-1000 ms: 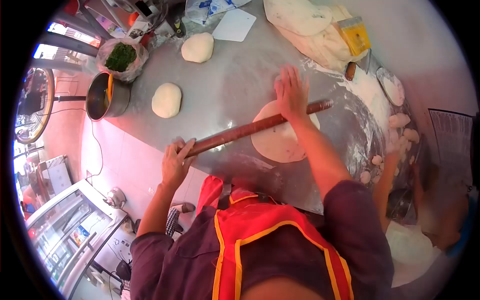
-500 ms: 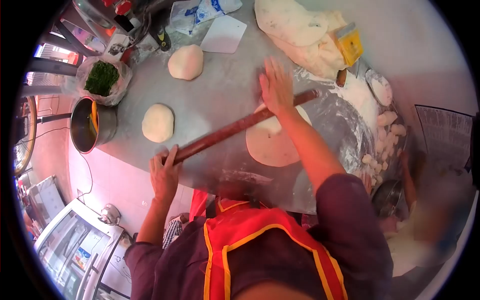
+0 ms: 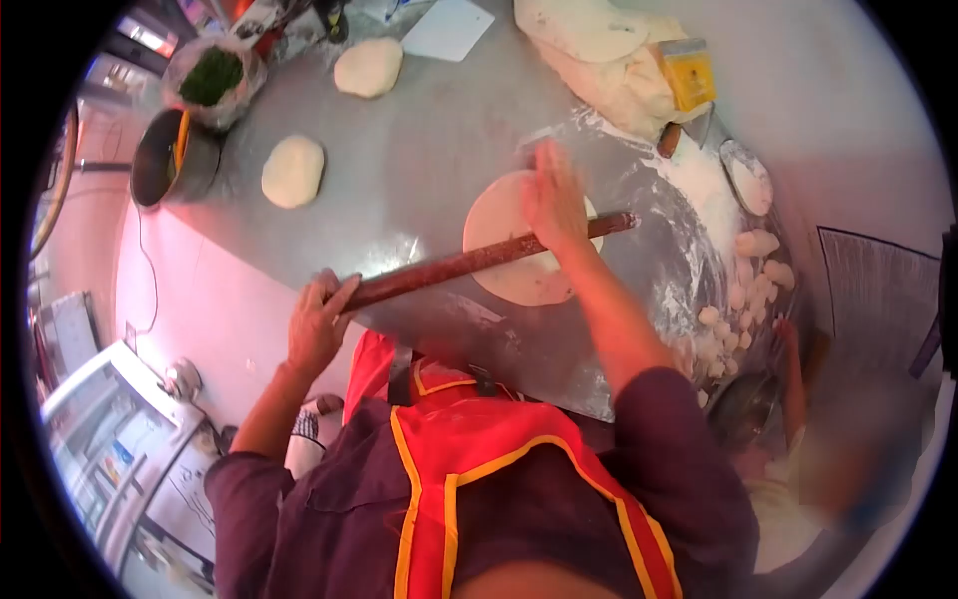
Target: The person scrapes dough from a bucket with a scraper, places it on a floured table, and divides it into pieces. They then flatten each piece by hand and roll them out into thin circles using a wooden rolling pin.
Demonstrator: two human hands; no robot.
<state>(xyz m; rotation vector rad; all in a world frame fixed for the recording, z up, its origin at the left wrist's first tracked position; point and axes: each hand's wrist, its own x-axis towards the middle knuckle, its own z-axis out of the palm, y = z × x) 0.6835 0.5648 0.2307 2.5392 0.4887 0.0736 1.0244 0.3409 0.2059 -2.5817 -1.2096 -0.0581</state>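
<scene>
One long, dark red-brown wooden rolling pin (image 3: pixel 439 272) lies across one flat round sheet of pale dough (image 3: pixel 499 220) on the grey metal desk (image 3: pixel 399 150). The left hand (image 3: pixel 321 309) has its grip closed around the pin's near end, just beyond the desk's edge. The right hand (image 3: pixel 557 205), blurred, is open with fingers extended, its palm pressing on the pin above the sheet. Two plump dough rounds (image 3: pixel 292 172) sit apart on the left, near one dark metal pot (image 3: pixel 150 165) and one clear plastic bag (image 3: pixel 249 85) of chopped greens (image 3: pixel 212 77). One white flat rectangular sheet (image 3: pixel 449 30) lies near the farther round. At the far right are one large pale mass (image 3: pixel 599 70), one yellow packet (image 3: pixel 687 75) against it, and scattered white flour (image 3: pixel 699 180). Small dough pieces (image 3: pixel 743 309) cluster beside the flour, too many and blurred to count; a co-worker's hand (image 3: pixel 786 334) is near them. Compared with half a second earlier, the pin has moved toward the person's body, from the dough's far part to its middle, and the right hand has come back with it.
</scene>
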